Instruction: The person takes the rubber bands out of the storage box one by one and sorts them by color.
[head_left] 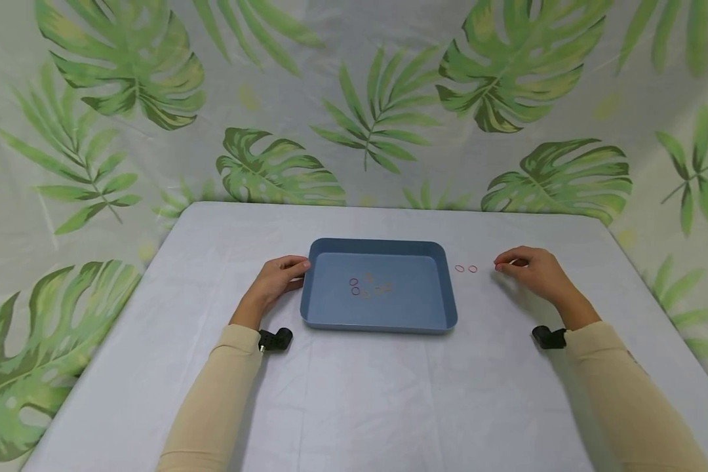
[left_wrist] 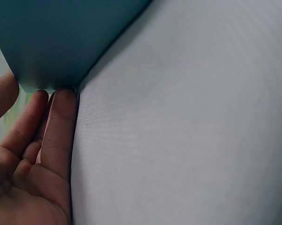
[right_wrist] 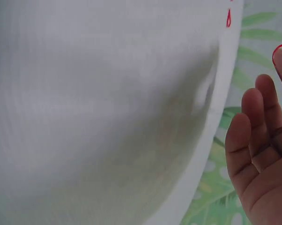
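A shallow blue-grey tray (head_left: 330, 311) lies on the white-covered table. My left hand (head_left: 278, 280) is at its left side, with extended fingers (left_wrist: 59, 126) touching the outer wall and the thumb by the rim. To the right of the tray, my right hand (head_left: 533, 267) pinches a small red rubber band (right_wrist: 273, 54) between thumb and forefinger, just above the cloth. The forefinger is mostly out of the right wrist view. Two more red bands (head_left: 472, 269) lie on the cloth between the tray and that hand.
Inside the tray, two purplish-red bands (head_left: 355, 291) and several pale orange ones (head_left: 387, 287) lie loosely around the middle. The white tablecloth (head_left: 366, 393) spreads around the tray. A leaf-patterned curtain (head_left: 377, 118) hangs behind the table's far edge.
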The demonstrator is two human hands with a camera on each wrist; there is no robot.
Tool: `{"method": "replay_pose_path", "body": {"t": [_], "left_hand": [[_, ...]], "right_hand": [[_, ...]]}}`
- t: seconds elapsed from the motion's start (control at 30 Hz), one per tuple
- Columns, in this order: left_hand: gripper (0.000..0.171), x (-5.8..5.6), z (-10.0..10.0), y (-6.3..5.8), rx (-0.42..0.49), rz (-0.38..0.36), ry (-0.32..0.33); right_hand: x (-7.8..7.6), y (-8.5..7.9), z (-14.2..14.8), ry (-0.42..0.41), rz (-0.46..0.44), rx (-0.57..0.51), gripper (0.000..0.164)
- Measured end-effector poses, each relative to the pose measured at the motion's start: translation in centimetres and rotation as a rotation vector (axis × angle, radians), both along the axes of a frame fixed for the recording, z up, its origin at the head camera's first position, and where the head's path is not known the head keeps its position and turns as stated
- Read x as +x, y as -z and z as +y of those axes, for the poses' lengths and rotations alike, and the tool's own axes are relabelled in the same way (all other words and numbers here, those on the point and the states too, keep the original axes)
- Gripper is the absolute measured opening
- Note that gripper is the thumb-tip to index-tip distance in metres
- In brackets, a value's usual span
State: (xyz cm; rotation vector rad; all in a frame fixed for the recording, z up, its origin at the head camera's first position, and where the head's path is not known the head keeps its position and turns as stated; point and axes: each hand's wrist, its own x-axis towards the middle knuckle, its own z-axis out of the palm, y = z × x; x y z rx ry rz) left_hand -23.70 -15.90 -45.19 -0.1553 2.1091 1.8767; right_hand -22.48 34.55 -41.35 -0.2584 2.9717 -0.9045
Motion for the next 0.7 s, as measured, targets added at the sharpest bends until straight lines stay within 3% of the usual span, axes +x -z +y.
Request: {"method": "replay_pose_path", "body": {"t": [0.37, 0.7], "left_hand": [[0.043, 0.0, 0.0, -0.1, -0.008, -0.001, -0.007], [0.043, -0.1, 0.0, 0.1, -0.004, -0.005, 0.008]], "right_hand": [[-2.3, 0.6, -0.1, -0.036, -0.01, 0.065, 0.022], [-2.8, 0.8, -0.6, -0.036, -0.082, 0.078, 0.02]]}}
